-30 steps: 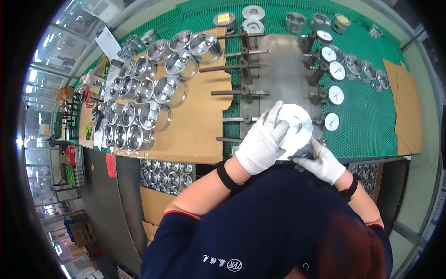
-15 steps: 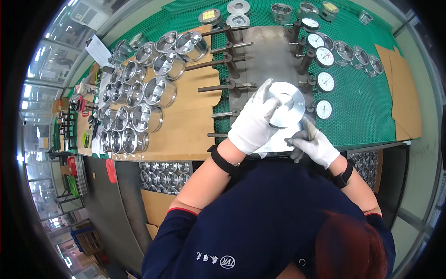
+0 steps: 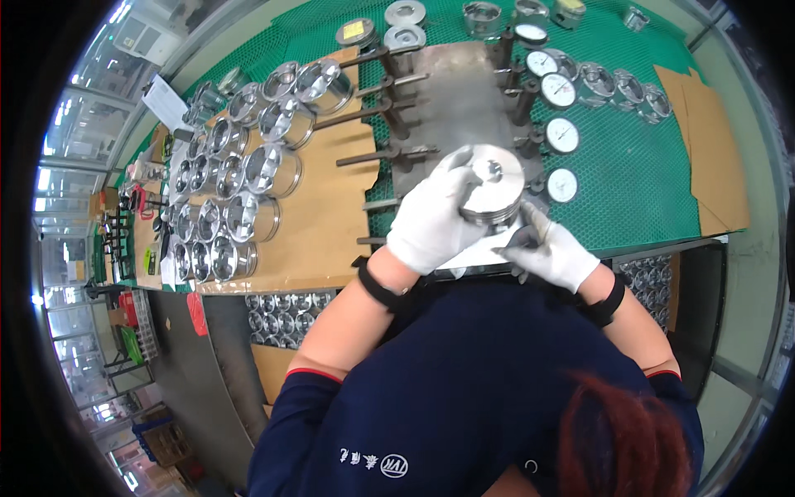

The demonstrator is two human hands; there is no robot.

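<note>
My left hand (image 3: 437,209), in a white glove, grips a shiny metal piston (image 3: 494,178) by its left side. The piston is tilted, its round flat crown facing up and its ring grooves showing along the lower edge. Just right of and below it is my right hand (image 3: 553,251), gloved in white with dark grey fingertips. Its fingers are bent but apart, with one fingertip close to the piston's lower right rim; whether it touches cannot be made out. Beyond the hands lies a grey metal plate (image 3: 465,98), flanked by dark posts with rods.
Several dial gauges (image 3: 562,135) line the plate's right side. Rows of pistons (image 3: 251,217) stand on cardboard (image 3: 323,224) at left. More pistons (image 3: 596,81) stand on the green mat (image 3: 629,182) at right, beside folded cardboard (image 3: 704,157). Further pistons (image 3: 286,319) sit below the table edge.
The piston has tipped in my left hand, so its grooved side now shows, and it has shifted slightly left. My right hand has moved a little left and up. The whole view has shifted slightly.
</note>
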